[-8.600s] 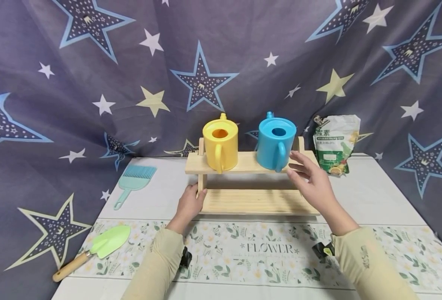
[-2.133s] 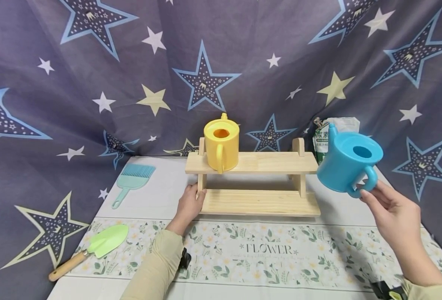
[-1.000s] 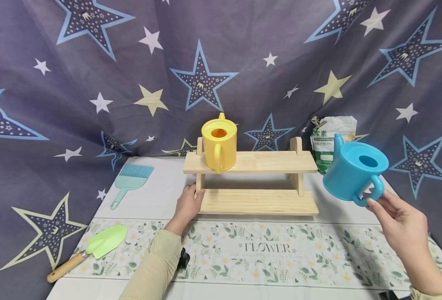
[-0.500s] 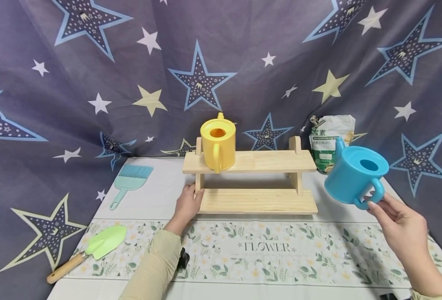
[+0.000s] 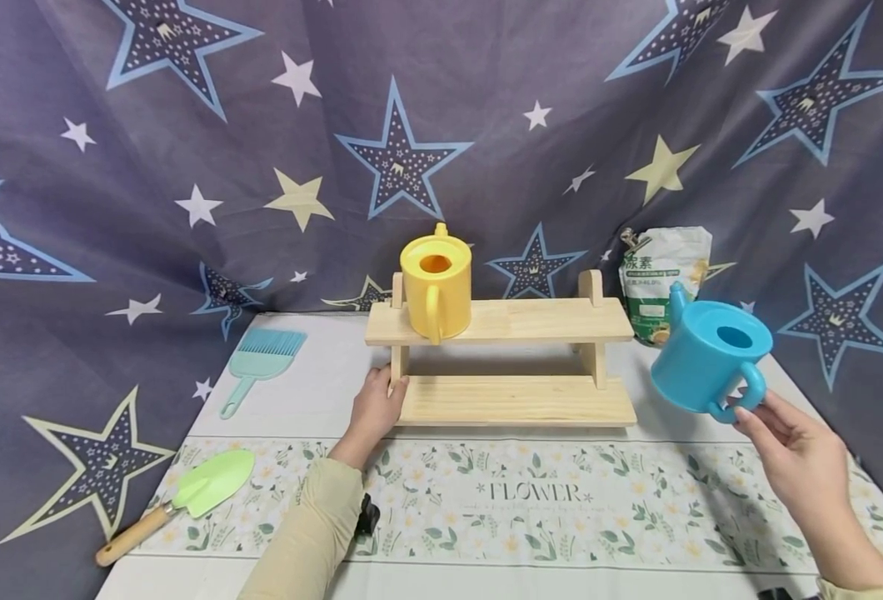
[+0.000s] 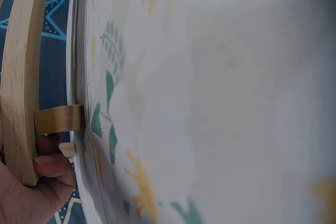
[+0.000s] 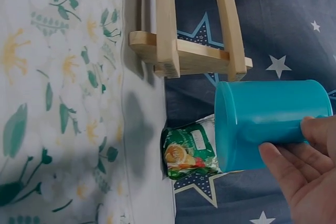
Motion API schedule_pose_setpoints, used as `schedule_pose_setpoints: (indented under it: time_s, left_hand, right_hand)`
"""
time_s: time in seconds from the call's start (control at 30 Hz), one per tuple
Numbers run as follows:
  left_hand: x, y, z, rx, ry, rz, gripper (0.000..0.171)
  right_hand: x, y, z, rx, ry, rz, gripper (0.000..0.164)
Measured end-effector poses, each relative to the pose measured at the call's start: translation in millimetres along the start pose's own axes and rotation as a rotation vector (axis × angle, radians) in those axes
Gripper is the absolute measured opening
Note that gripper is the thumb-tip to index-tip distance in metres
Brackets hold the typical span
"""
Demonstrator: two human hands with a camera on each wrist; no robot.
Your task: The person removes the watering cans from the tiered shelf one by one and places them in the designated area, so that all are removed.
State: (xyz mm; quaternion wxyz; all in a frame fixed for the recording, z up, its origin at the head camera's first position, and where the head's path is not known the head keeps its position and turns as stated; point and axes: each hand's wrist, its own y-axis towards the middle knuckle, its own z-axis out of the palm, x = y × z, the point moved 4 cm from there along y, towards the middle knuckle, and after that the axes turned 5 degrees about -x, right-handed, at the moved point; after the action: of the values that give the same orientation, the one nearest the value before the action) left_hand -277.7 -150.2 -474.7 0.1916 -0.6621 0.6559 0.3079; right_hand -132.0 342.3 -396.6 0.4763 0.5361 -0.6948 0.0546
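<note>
My right hand [image 5: 812,454] pinches the handle of a blue watering can [image 5: 707,358] and holds it in the air, right of a two-tier wooden shelf [image 5: 524,400]. Its spout points back, and the can leans slightly. In the right wrist view, fingers and thumb of the right hand [image 7: 310,177] are at the side of the can [image 7: 268,108]. My left hand [image 5: 376,408] grips the shelf's left end by the lower board; the left wrist view has its fingers curled round the wood [image 6: 21,87]. A yellow watering can [image 5: 441,292] stands upright on the upper board.
Behind the blue can stands a green-and-white pouch [image 5: 655,279] closed with a metal clip. On the left lie a teal brush [image 5: 263,358] and a green trowel [image 5: 212,483] with a wooden handle. A star-patterned curtain [image 5: 321,275] borders the table.
The blue watering can has left the upper board, where it stood beside the yellow one, and moved right in my right hand. Lately it sinks slightly. My left hand stays on the shelf.
</note>
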Motion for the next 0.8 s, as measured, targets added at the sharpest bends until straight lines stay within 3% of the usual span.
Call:
schedule_pose_setpoints:
  time_s: [0.43, 0.8]
  left_hand:
    - [0.9, 0.1, 0.2, -0.002, 0.003, -0.004, 0.047]
    - [0.7, 0.7, 0.4, 0.004, -0.006, -0.012, 0.047]
  right_hand:
    - [-15, -3, 13, 0.018, 0.046, 0.030, 0.043]
    - [-21, -7, 21, 0.044, 0.005, 0.073, 0.043]
